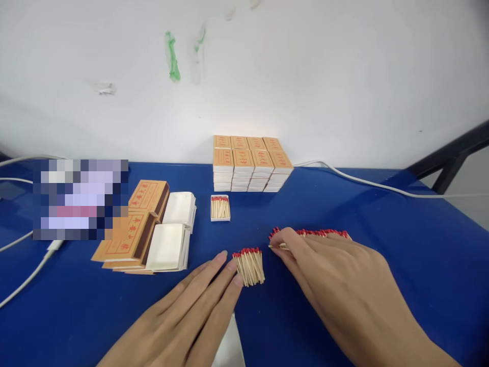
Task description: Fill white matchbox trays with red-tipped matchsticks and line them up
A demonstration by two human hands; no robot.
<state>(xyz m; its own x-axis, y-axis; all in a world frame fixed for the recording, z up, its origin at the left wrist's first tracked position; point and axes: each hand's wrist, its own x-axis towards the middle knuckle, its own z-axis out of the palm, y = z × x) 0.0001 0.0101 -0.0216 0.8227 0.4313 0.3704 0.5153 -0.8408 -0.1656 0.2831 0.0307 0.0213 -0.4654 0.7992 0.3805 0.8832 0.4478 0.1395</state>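
Observation:
My left hand (187, 316) lies flat with its fingers stretched out. Its fingertips touch the left side of a small bundle of red-headed matchsticks (250, 267) on the blue table. To the right, my right hand (328, 275) is curled over a longer row of matchsticks (324, 233), hiding most of it. Its thumb and index finger are pinched at the row's left end, with pale sticks showing between them. Beyond the bundle sits an open white matchbox tray (220, 208) filled with matches, heads pointing away from me.
Orange matchbox sleeves (130, 237) and white inner trays (168, 247) are stacked at left. Closed matchboxes (252, 163) form a block against the wall. A blurred-out device (80, 199) and white cables (28, 278) lie far left. Something white (230, 344) shows below my left hand.

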